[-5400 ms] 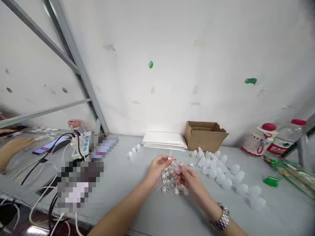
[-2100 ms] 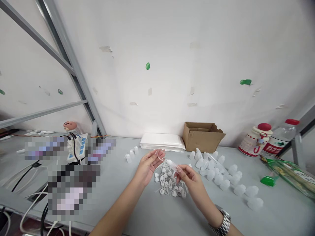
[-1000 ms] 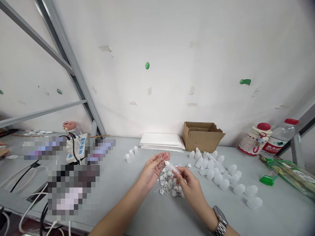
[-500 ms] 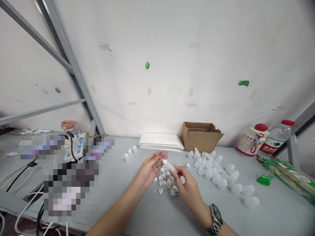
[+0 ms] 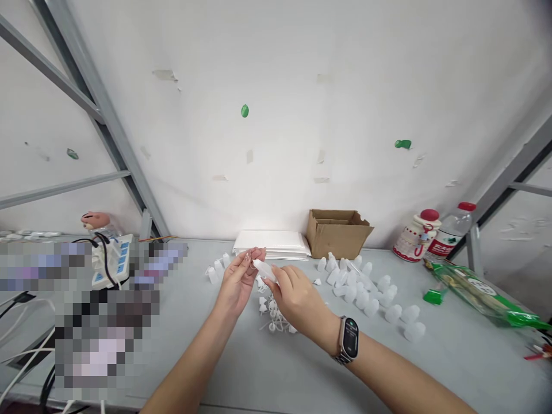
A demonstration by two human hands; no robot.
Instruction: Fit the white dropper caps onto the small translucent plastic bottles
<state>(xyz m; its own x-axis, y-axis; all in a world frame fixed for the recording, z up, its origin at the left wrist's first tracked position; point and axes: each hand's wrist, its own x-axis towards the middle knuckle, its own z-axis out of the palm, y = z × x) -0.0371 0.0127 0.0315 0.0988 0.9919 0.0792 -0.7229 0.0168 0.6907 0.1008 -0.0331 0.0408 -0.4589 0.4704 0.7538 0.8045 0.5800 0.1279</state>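
Observation:
My right hand (image 5: 291, 293) grips a small translucent white bottle (image 5: 264, 269), its narrow tip pointing up and left. At that tip, my left hand (image 5: 238, 279) pinches a thin white ring-like piece, partly hidden by the fingers. Beneath my hands lies a pile of small white caps with loops (image 5: 272, 313), partly covered by my right hand. Several translucent bottles (image 5: 361, 298) are scattered to the right of the pile. A few capped bottles (image 5: 213, 275) stand to the left of my left hand.
White flat packages (image 5: 271, 244) and an open cardboard box (image 5: 336, 236) sit against the wall. Farther right are a decorated jar (image 5: 414, 238), a red-capped bottle (image 5: 452, 230) and a green food packet (image 5: 483, 293). A power strip (image 5: 112, 261) with cables is at the left.
The camera view has shifted, so the surroundings appear farther left. My right hand has turned more over the bottle, with its back and the watch face now showing, and covers more of the cap pile.

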